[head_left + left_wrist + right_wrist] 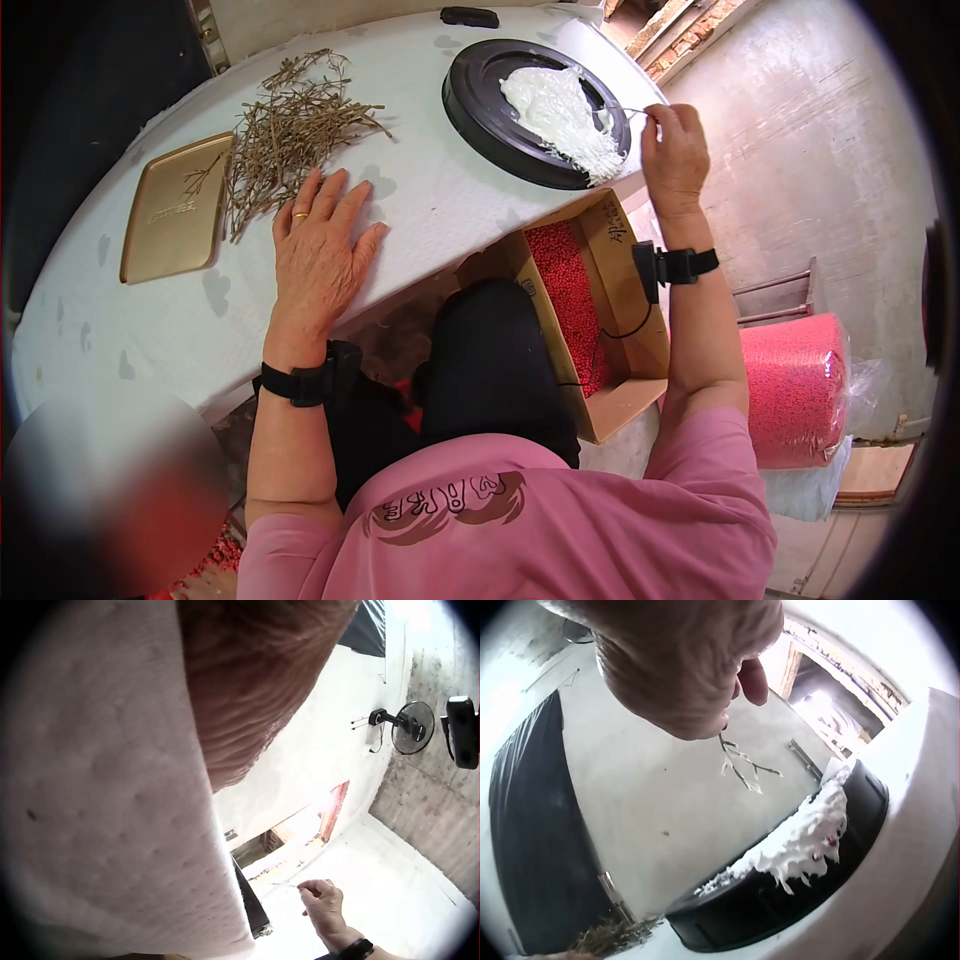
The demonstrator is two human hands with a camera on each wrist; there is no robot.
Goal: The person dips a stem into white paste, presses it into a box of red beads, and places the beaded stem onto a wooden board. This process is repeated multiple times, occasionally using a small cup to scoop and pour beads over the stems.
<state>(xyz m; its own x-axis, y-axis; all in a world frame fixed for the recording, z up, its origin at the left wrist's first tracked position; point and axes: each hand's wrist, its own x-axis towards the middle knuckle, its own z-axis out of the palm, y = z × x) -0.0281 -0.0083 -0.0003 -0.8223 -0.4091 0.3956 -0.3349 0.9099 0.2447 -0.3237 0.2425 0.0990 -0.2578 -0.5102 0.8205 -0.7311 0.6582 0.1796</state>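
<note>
My right hand point(677, 160) pinches a thin branched twig point(625, 109) over the right side of a round black lid point(470, 110). In the right wrist view the twig point(739, 761) hangs from the fingertips, its tips whitish, above the white paste point(799, 840). That thick paste point(560, 112) is spread on the lid. My left hand point(322, 262) rests on the white tablecloth with fingers spread and relaxed, its fingertips beside a pile of dry brown twigs point(285, 130).
A gold tray point(170, 215) with a small twig on it lies left of the pile. Below the table edge stands a cardboard box point(622, 250) of red beads point(565, 290). A large bag of pink-red beads point(795, 390) is at right. A dark object point(469, 17) lies at the far edge.
</note>
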